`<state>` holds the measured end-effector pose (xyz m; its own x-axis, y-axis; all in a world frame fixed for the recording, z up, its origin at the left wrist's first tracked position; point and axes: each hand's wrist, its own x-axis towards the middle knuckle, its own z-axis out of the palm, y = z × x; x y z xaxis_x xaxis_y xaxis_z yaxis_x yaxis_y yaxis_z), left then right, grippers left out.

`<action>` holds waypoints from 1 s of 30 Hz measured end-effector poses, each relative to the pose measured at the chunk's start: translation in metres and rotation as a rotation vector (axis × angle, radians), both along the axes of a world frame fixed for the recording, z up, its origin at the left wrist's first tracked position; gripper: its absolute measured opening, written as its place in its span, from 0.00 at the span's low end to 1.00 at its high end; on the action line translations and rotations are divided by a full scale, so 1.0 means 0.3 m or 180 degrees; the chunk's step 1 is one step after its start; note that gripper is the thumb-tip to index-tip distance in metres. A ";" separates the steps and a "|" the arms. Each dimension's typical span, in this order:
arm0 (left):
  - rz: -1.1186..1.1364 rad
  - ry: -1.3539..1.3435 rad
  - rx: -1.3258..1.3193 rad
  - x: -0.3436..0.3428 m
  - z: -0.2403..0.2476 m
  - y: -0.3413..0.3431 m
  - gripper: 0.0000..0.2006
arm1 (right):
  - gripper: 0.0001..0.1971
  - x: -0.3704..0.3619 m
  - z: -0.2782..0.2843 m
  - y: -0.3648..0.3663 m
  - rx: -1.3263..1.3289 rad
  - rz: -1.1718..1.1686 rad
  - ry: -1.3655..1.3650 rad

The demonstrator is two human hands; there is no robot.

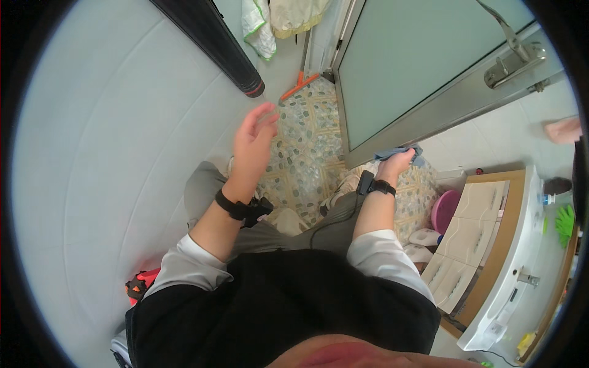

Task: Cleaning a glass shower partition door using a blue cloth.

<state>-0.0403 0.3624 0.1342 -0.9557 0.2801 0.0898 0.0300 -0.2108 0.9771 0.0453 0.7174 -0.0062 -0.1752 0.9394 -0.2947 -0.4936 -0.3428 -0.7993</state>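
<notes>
My right hand (pixel 394 164) is closed around a folded blue-grey cloth (pixel 399 153). It is at the lower edge of a frosted glass door (pixel 423 67) with a metal frame; whether the cloth touches the frame, I cannot tell. My left hand (pixel 254 136) is raised with bent, parted fingers and nothing in it. Just beyond its fingertips ends a long black tube-like object (pixel 215 46), slanting down along the white wall. Both wrists wear black straps with small devices.
An orange squeegee (pixel 299 87) leans in the far corner on the pebble-patterned floor (pixel 304 132). To the right are a pink basin (pixel 444 210), white slippers (pixel 420 245) and a sink cabinet (pixel 469 230). Cloths (pixel 297 15) hang at the back. A metal handle (pixel 515 58) juts from the door.
</notes>
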 end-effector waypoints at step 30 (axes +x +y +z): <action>0.0804 0.0172 -0.0094 -0.147 -0.015 0.237 0.15 | 0.22 0.093 -0.158 0.056 0.0314 0.1132 -0.0565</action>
